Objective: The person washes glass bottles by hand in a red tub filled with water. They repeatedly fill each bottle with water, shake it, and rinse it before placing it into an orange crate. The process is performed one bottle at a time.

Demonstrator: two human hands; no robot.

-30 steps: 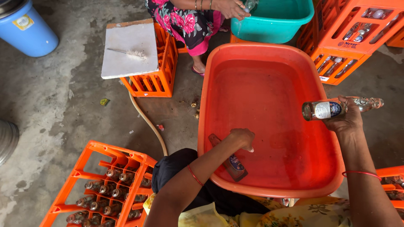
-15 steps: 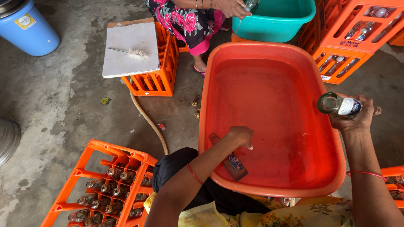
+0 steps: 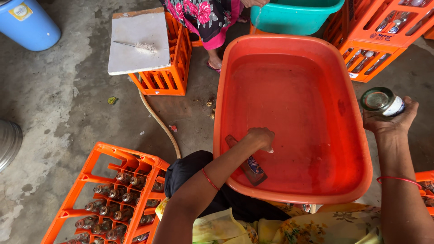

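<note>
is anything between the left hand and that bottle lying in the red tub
Nothing visible. The left hand is already down on the submerged bottle in the red tub, only water around them.

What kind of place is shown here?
Probably a small bottle-washing workshop. A red tub holds water, an orange crate is full of glass bottles on a concrete floor, and the right hand holds a bottle.

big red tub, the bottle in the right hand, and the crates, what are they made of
Tub: looks like moulded plastic, smooth and glossy, with a rounded rolled rim. Bottle in the right hand: clear glass, judging by its see-through shiny base. Crates: rigid orange plastic, matte, moulded as an open lattice.
</note>
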